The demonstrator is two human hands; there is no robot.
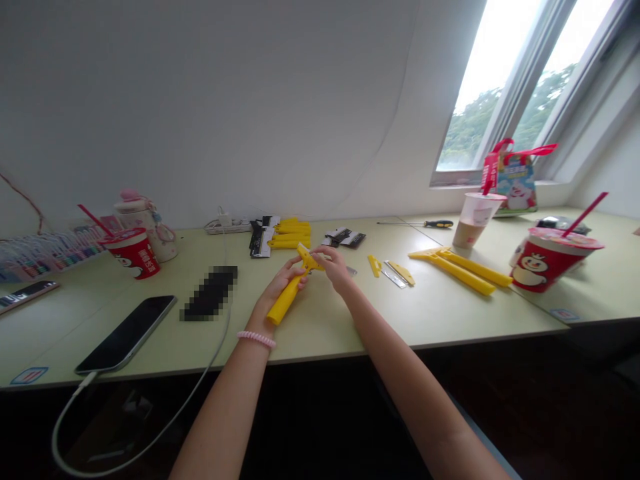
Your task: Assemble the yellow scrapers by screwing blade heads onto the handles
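Note:
My left hand (283, 283) grips the long handle of a yellow plastic scraper (285, 300), whose wider head (306, 259) points up and away from me. My right hand (333, 267) pinches that head from the right, with a small thin item possibly between its fingers, too small to tell. Just right of my hands lie a small metal blade (394, 275) and loose yellow plastic pieces (401, 272). Further right rest longer yellow scrapers (463, 272). Beyond my hands is a pile of yellow handles (291, 235), beside black-and-white packets (261, 239).
A black smartphone (126, 335) on a white cable and a pixelated dark object (210, 293) lie left of my hands. Red cups with straws (557, 260), a milk tea cup (475, 220), a screwdriver (425, 224) and a power strip (227, 227) stand around the table.

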